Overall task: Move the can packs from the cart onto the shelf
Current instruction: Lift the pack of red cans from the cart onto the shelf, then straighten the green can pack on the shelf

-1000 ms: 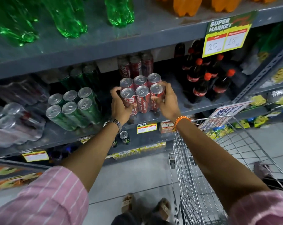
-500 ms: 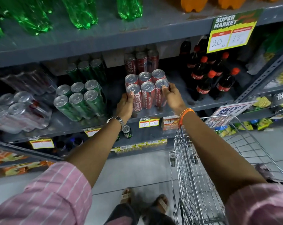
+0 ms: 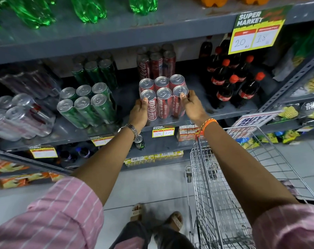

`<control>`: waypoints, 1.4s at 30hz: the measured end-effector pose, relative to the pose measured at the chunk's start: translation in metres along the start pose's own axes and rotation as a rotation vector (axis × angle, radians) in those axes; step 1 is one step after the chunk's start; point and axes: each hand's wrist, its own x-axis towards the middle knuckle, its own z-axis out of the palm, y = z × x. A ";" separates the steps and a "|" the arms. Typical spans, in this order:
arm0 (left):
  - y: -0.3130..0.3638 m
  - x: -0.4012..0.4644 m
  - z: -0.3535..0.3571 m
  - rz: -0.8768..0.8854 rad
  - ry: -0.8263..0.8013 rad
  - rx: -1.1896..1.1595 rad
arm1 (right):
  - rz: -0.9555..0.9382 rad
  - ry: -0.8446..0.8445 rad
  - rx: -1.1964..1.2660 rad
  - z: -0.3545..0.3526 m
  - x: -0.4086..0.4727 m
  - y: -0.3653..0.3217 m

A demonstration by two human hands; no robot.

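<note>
A shrink-wrapped pack of red cola cans [image 3: 163, 97] stands on the grey middle shelf [image 3: 224, 114], near its front edge. My left hand [image 3: 139, 112] grips the pack's left side, thumb on a can top. On the pack's right side sits my right hand [image 3: 190, 105], its thumb on the front right can. Another red can pack [image 3: 156, 64] stands behind it, deeper on the shelf. The wire cart [image 3: 242, 186] is at my lower right; no can packs show inside it.
A green can pack [image 3: 88, 105] stands left of the red one, with silver can packs [image 3: 17, 119] further left. Cola bottles [image 3: 231, 83] fill the shelf's right part. Green bottles [image 3: 88, 8] sit on the shelf above. A loose can [image 3: 139, 142] stands on the lower shelf.
The red pack has gone further onto the shelf and now rests there. Both hands have slid from gripping its upper sides to holding its front sides.
</note>
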 end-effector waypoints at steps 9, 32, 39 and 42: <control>-0.004 0.009 -0.003 -0.050 -0.054 -0.063 | 0.063 0.006 0.039 0.005 0.000 0.000; -0.106 0.002 -0.251 0.036 0.302 -0.247 | 0.123 0.071 0.213 0.274 -0.014 -0.104; -0.119 0.013 -0.244 0.015 0.210 -0.138 | 0.087 -0.011 0.056 0.268 -0.010 -0.102; -0.116 0.007 -0.244 0.022 0.212 -0.165 | 0.096 -0.031 0.086 0.267 -0.010 -0.100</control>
